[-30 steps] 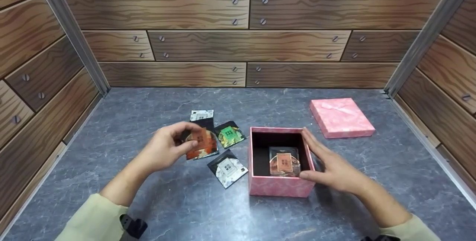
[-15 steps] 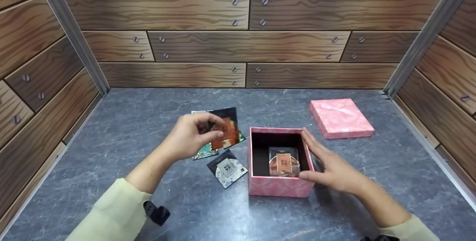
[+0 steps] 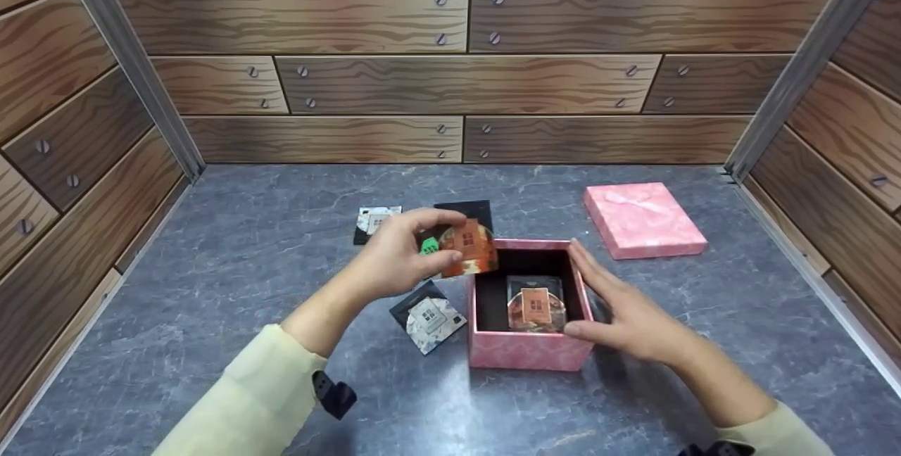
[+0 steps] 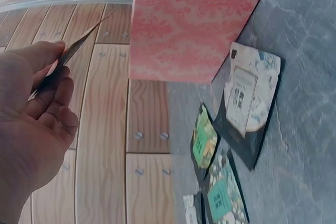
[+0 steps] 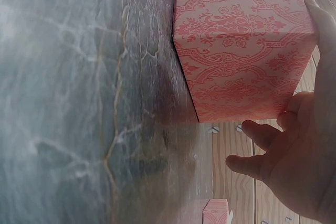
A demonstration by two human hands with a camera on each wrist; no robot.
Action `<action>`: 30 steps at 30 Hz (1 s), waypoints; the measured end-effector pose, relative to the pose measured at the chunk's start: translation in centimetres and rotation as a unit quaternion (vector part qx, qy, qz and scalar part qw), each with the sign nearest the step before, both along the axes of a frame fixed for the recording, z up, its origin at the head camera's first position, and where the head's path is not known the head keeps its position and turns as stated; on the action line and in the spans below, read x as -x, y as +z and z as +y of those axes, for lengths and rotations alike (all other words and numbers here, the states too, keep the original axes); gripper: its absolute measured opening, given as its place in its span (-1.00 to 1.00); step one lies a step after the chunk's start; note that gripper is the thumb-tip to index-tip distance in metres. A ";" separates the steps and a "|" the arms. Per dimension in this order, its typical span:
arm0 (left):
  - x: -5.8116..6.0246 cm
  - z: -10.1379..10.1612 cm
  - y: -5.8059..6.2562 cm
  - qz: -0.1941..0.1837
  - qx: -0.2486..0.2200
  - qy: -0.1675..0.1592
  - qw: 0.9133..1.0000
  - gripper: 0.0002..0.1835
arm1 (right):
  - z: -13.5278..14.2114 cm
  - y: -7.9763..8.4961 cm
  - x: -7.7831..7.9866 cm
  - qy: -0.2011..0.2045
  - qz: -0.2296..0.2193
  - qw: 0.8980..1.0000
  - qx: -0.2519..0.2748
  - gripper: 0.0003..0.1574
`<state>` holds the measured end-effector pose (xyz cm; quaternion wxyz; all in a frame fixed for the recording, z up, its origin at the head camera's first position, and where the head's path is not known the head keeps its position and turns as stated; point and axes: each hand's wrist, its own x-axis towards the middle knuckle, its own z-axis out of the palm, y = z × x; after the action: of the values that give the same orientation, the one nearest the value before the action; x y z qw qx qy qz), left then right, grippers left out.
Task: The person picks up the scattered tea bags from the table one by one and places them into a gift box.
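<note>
In the head view my left hand [image 3: 401,252] pinches an orange and black tea sachet [image 3: 469,248] between thumb and fingers. It is raised over the table, overlapping the far left corner of an open pink box [image 3: 531,352]. Seen from the left wrist, the sachet [image 4: 73,51] appears almost edge-on. My right hand [image 3: 626,319] holds the box at its right side, thumb over the near right corner and fingers along the right rim; the right wrist view shows some fingers [image 5: 262,135] off the wall. Inside the box lies another orange-labelled sachet [image 3: 536,307].
Left of the box lies a white and black sachet [image 3: 428,319]. Behind my left hand are a green sachet [image 3: 429,245], mostly hidden, and another white one [image 3: 378,220]. The left wrist view also shows a teal sachet [image 4: 223,198]. A pink lid [image 3: 644,218] rests at the back right.
My left hand has lifted the orange sachet from among the others and carried it right to the box. My right hand and the box stay in place.
</note>
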<state>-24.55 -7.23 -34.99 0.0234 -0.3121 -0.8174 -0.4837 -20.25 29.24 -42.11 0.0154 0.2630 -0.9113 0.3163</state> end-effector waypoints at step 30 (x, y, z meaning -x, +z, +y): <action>0.5 7.2 -2.5 0.065 0.188 -0.075 0.977 -0.39 | 0.0 -0.1 0.2 0.008 0.005 1.000 0.004 0.31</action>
<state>-25.06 -0.02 -37.50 -0.0189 -0.4019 -0.8649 -0.3001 -20.47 29.26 -42.23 0.0185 0.2717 -0.9080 0.3184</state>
